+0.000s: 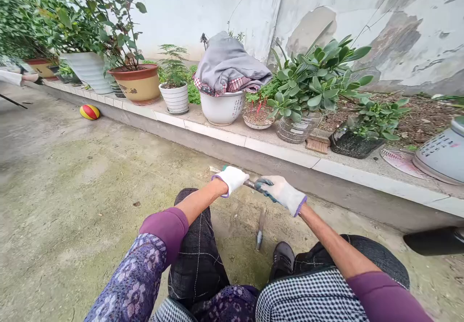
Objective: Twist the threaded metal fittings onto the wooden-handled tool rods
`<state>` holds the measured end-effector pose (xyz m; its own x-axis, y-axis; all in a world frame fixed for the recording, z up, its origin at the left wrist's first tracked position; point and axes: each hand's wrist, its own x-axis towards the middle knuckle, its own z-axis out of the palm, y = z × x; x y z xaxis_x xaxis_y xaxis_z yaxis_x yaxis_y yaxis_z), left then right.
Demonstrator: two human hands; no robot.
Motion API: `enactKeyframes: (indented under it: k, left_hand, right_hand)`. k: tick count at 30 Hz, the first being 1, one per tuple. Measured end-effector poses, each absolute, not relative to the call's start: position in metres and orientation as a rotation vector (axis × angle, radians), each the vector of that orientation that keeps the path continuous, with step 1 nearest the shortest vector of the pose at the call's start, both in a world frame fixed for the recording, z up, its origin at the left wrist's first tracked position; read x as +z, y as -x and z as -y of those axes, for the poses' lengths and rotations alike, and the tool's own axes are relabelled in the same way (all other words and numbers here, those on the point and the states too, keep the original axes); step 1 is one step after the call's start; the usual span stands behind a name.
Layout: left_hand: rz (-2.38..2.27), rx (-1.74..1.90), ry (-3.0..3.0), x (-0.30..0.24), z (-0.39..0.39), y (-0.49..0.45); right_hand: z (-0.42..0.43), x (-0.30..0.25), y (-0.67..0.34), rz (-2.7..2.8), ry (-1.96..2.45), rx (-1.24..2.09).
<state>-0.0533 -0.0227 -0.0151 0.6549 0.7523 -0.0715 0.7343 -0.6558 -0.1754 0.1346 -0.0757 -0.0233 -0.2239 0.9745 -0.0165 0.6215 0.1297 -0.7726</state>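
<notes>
My left hand (234, 178), in a white glove with a purple cuff, is closed round a rod-like tool (250, 183). A pale end of that tool sticks out to the left of the glove, and a dark metallic stretch shows between my hands. My right hand (278, 191), gloved in white with grey-green fingers, grips the same tool farther right. Its exact kind cannot be made out. Below them on the ground lies a short tool (259, 237) with a silvery metal end and a blurred brownish end.
A low tiled ledge (224, 136) runs across in front, bearing several potted plants, a white pot (222, 109) topped with grey cloth (232, 61), and a brush (318, 143). A red-and-yellow ball (89, 112) rests at left. A black object (433, 241) lies at right.
</notes>
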Motion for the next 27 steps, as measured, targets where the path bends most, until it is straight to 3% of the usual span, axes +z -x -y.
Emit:
enactKeyframes:
  k: [5,13,16,21,27]
  left_hand:
    - [1.200,0.180,2.852,-0.013,0.030,0.048]
    - [1.530,-0.322,2.905,0.006,0.018,0.059]
    - [1.549,-0.133,2.763,0.000,0.017,0.062]
    - [1.197,0.346,2.725,-0.013,0.027,0.055]
    - [1.230,0.063,2.910,-0.005,0.028,0.048]
  right_hand:
    - [0.057,-0.017,-0.160,1.727,1.607,0.858]
    - [0.063,-0.036,-0.131,1.673,1.583,1.021]
    - [0.077,-0.039,-0.117,1.927,1.551,1.016]
    - [0.075,-0.027,-0.133,1.978,1.520,0.841]
    - [0.056,-0.020,-0.164,1.649,1.548,0.921]
